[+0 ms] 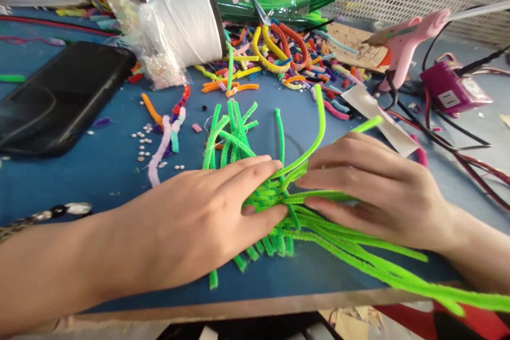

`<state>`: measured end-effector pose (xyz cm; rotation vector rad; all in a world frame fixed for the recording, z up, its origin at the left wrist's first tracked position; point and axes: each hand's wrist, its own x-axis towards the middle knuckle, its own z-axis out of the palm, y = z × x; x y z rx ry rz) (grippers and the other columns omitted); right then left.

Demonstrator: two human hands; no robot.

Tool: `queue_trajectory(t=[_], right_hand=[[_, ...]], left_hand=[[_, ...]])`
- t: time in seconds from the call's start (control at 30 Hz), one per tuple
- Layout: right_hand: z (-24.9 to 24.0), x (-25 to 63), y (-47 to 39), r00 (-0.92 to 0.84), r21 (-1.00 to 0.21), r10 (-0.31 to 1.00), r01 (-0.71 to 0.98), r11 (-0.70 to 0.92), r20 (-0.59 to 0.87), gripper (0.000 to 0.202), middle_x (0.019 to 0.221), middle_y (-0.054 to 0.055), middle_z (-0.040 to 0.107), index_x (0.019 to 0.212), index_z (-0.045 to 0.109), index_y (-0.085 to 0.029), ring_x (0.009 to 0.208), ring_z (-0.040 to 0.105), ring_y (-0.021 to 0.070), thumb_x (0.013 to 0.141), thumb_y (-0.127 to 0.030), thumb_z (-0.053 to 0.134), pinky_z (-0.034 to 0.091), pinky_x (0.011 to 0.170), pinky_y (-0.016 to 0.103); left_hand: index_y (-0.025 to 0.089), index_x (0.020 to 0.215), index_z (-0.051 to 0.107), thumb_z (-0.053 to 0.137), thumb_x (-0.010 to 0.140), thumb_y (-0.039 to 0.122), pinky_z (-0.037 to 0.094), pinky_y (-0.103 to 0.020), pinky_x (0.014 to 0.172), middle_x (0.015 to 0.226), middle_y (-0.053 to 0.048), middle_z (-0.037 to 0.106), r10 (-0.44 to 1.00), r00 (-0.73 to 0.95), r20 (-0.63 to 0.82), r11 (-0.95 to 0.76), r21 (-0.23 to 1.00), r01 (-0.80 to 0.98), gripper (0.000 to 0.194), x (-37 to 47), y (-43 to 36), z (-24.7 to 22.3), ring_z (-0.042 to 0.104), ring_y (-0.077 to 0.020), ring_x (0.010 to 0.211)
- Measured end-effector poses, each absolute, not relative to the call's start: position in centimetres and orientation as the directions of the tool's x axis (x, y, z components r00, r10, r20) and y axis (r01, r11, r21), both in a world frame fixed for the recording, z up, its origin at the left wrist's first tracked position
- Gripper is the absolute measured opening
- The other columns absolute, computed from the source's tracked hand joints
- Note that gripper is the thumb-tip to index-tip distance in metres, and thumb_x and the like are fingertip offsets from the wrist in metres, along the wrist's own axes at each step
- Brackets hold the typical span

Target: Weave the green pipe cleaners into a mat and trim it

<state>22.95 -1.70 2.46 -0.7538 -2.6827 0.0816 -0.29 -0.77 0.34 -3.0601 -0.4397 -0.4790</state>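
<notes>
A woven mat of green pipe cleaners (pixel 265 195) lies near the front edge of the blue table (pixel 115 180), right of its middle, partly under the left hand (pixel 199 212) and just left of the right hand (pixel 370 191). The left hand lies palm down over it, thumb and forefinger spread apart on the weave, pressing rather than gripping. The right hand is half closed; a lime stem runs between its thumb and fingers, but whether they pinch it cannot be told.

There is one mat, one smartphone (pixel 59 98) at the left edge, one white spool (pixel 181 29) with a dark end, one pink glue gun (pixel 406 45) and one purple box (pixel 454 87) towards the right edge. One beaded bracelet (pixel 51 213) is on the left wrist. The small silvery gems (pixel 145 141) between phone and mat are too many and too small to count surely, as are the colourful pipe cleaner scraps (pixel 243 64) beyond.

The mat is fuzzy and tightly interlaced, emerald crossing lime. Short emerald ends stick out beyond the left hand and towards the front edge; long lime stems fan out rightward under the right hand, the lowest passing over the front edge. One lime stem curves upward between the hands.
</notes>
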Motion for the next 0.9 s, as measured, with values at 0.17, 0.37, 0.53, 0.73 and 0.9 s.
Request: queue_trajectory(t=[0.17, 0.37, 0.53, 0.73, 0.9], right_hand=[[2.1, 23.2, -2.1, -0.749, 0.078, 0.57, 0.625, 0.776, 0.337, 0.023, 0.105, 0.008, 0.061, 0.105, 0.057, -0.024, 0.089, 0.056, 0.0214, 0.085, -0.034, 0.051, 0.043, 0.072, 0.036], [2.5, 22.6, -2.1, -0.787, 0.089, 0.565, 0.599, 0.796, 0.247, 0.022, 0.085, 0.007, 0.064, 0.087, 0.062, -0.018, 0.075, 0.057, 0.0166, 0.09, -0.022, 0.041, 0.041, 0.071, 0.035], [2.2, 22.5, -1.7, -0.808, 0.018, 0.562, 0.573, 0.819, 0.176, 0.025, 0.085, 0.008, 0.063, 0.085, 0.062, -0.015, 0.074, 0.056, 0.015, 0.091, -0.02, 0.038, 0.043, 0.067, 0.03], [2.0, 22.3, -1.6, -0.789, -0.037, 0.571, 0.578, 0.815, 0.226, 0.021, 0.093, 0.009, 0.063, 0.091, 0.06, -0.016, 0.079, 0.056, 0.0166, 0.089, -0.019, 0.04, 0.045, 0.071, 0.032], [1.8, 22.1, -1.5, -0.769, -0.187, 0.613, 0.585, 0.789, 0.184, 0.021, 0.088, 0.011, 0.061, 0.095, 0.059, -0.013, 0.079, 0.056, 0.017, 0.088, -0.02, 0.041, 0.047, 0.069, 0.031]], left_hand=[[0.018, 0.105, 0.062, 0.034, 0.086, 0.009, 0.05, -0.034, 0.086, 0.116, -0.012, 0.06, 0.28, 0.909, 0.31, -0.958, 0.026, 0.286, 0.035, -0.3, -0.8, 0.3, 0.054, -0.0223, 0.112], [0.018, 0.108, 0.061, 0.039, 0.087, 0.011, 0.048, -0.033, 0.089, 0.118, -0.011, 0.059, 0.263, 0.916, 0.304, -0.965, 0.061, 0.257, 0.032, -0.4, -0.7, 0.2, 0.054, -0.0214, 0.111], [0.019, 0.106, 0.062, 0.04, 0.087, 0.011, 0.048, -0.033, 0.089, 0.119, -0.011, 0.059, 0.292, 0.9, 0.323, -0.956, 0.079, 0.282, 0.031, -0.3, -0.7, 0.1, 0.053, -0.0213, 0.112], [0.017, 0.104, 0.063, 0.038, 0.088, 0.013, 0.046, -0.034, 0.09, 0.113, -0.011, 0.06, 0.262, 0.905, 0.335, -0.965, 0.066, 0.255, 0.029, -0.2, -0.7, 0.3, 0.053, -0.0211, 0.108], [0.022, 0.103, 0.062, 0.04, 0.088, 0.017, 0.047, -0.033, 0.083, 0.105, -0.008, 0.059, 0.317, 0.886, 0.337, -0.946, 0.041, 0.323, 0.027, -0.1, -0.7, 0.4, 0.054, -0.0208, 0.099]])
